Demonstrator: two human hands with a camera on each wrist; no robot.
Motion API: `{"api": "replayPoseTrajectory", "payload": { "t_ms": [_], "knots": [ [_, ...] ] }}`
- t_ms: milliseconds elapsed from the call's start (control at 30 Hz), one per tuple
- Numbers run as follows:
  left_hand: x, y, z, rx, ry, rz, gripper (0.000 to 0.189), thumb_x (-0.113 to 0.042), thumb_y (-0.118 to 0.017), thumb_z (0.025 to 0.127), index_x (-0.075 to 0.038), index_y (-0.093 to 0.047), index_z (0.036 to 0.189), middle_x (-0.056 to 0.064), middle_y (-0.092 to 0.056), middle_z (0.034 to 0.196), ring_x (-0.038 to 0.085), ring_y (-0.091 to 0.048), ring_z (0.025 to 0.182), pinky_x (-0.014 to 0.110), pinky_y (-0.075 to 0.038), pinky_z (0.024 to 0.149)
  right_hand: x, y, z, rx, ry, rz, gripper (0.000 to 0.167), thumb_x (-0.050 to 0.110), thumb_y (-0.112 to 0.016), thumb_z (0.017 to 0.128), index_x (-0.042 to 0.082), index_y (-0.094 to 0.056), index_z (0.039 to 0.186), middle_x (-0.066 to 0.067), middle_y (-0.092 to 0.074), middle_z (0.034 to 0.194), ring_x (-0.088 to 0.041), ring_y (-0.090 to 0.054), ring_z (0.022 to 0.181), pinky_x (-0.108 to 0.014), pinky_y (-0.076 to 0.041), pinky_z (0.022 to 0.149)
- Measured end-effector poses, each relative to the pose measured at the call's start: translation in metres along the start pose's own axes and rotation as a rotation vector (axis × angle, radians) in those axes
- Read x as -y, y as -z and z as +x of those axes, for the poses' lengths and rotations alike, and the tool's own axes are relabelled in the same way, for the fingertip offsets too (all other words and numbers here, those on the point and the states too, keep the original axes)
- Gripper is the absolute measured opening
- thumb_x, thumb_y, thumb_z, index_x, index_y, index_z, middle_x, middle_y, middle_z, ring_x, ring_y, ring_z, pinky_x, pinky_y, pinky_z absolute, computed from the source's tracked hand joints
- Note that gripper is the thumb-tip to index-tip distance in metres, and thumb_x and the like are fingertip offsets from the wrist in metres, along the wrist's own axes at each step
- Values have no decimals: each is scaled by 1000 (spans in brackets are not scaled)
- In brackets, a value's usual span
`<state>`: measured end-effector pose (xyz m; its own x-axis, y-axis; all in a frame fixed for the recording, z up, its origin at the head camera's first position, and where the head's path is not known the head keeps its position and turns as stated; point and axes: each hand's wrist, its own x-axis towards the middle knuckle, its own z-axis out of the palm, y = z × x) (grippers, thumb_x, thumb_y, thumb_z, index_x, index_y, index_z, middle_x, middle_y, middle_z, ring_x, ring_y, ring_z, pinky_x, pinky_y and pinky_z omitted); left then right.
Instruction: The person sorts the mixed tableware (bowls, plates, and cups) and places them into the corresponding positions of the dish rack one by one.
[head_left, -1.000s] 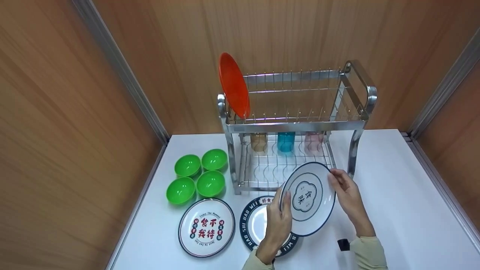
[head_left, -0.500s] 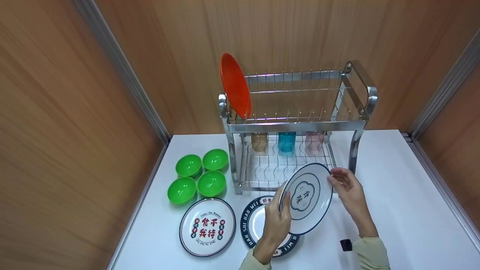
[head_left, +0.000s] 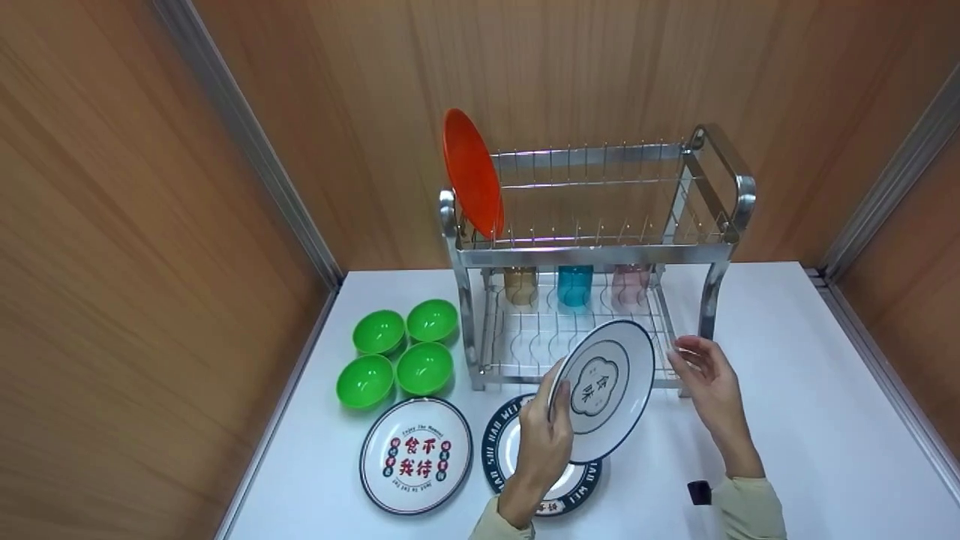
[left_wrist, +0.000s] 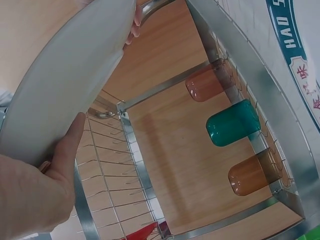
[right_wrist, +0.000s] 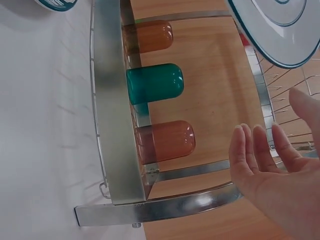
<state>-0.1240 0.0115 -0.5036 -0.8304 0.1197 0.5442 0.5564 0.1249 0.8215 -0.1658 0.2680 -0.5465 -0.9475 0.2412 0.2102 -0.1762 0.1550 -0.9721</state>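
A white plate (head_left: 611, 397) with a dark rim and a flower-shaped emblem is held tilted in the air by my left hand (head_left: 541, 442), thumb on its face and fingers behind. In the left wrist view the plate (left_wrist: 70, 75) shows its pale side. My right hand (head_left: 712, 397) is apart from the plate, fingers loosely bent and holding nothing; the right wrist view shows this hand (right_wrist: 280, 165) beside the rack. Below the held plate, a navy-rimmed plate (head_left: 499, 450) lies partly hidden on the table. Left of it lies a plate with red lettering (head_left: 416, 484).
A two-tier metal dish rack (head_left: 592, 256) stands behind my hands. An orange-red plate (head_left: 472, 176) leans in its upper left. Brown (head_left: 520, 285), blue (head_left: 575, 285) and pink cups (head_left: 630, 285) stand on the lower tier. Several green bowls (head_left: 425, 367) sit at left.
My right hand has let go of the plate's edge and moved slightly right. The plate has shifted a little left and tilted more steeply in my left hand.
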Motion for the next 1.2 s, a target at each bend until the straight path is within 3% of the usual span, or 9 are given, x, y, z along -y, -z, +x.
{"api": "replayPoseTrajectory", "payload": {
  "t_ms": [267, 500, 700, 867, 1100, 1200],
  "knots": [
    [-5, 12, 6, -33, -53, 12, 38, -4, -39, 111, 4, -47, 147, 21, -63, 135, 32, -65, 118, 32, -55, 94, -2, 5, 0, -18, -24, -24, 49, 19, -66, 102, -2, -46, 142, -14, -52, 136, -3, -57, 117, -10, -46, 98],
    [-12, 23, 13, -86, -75, 16, 38, -2, -41, 110, 0, -49, 147, 22, -64, 134, 34, -68, 115, 31, -58, 87, -6, 8, 1, -46, -46, -56, 52, 21, -66, 102, -3, -44, 142, -13, -50, 137, -2, -56, 116, -9, -45, 98],
    [-18, 32, 22, -144, -152, 16, 42, 6, -45, 106, -3, -51, 146, 22, -66, 131, 35, -69, 112, 32, -59, 83, -14, 7, -1, -47, -85, -85, 52, 24, -66, 103, -3, -43, 142, -10, -50, 136, -2, -55, 116, -9, -45, 98],
    [-23, 38, 29, -189, -209, 68, 45, 11, -47, 103, 0, -51, 146, 22, -65, 133, 34, -68, 114, 33, -58, 87, -21, 5, -6, -20, -125, -87, 53, 26, -65, 103, -1, -44, 144, -14, -49, 140, 0, -54, 114, -7, -44, 96],
    [-30, 45, 39, -259, -273, 138, 45, 13, -51, 100, 1, -53, 143, 22, -66, 132, 33, -69, 113, 34, -57, 92, -32, -1, -14, 53, -243, -97, 59, 31, -64, 104, 1, -40, 148, -17, -47, 147, 8, -53, 109, -6, -45, 93],
    [-33, 48, 43, -283, -285, 141, 43, 12, -50, 100, 1, -55, 142, 22, -67, 130, 31, -70, 112, 34, -57, 92, -39, -5, -20, 88, -264, -92, 60, 32, -64, 103, 2, -40, 148, -18, -46, 147, 5, -55, 109, -8, -46, 93]
  ]
}}
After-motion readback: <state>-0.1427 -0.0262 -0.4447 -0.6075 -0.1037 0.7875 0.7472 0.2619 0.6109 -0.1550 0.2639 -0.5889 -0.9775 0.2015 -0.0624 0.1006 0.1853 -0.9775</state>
